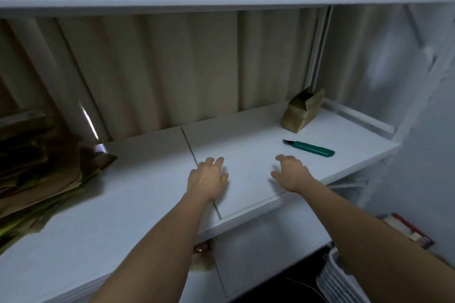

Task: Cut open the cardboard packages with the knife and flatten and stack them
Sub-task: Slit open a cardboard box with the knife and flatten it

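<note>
Cardboard first: I see one small olive-brown cardboard package [300, 113] standing with its top flaps parted at the far right of the white shelf [123, 204], against the beige ribbed back wall [172, 69]. Just in front of it lies the green-handled utility knife [310, 149], blade out and pointing left, untouched. A heap of flattened brown cardboard sheets [37, 167] sits at the shelf's left end, well apart from the box. Between them I have both bare forearms stretched forward over the shelf, palms down. My left hand [209, 176] has its fingers spread and loosely bent, holding nothing; my right hand [291, 173] likewise, fingers apart, near the knife but not on it. White slatted basket [332, 278] below right.
</note>
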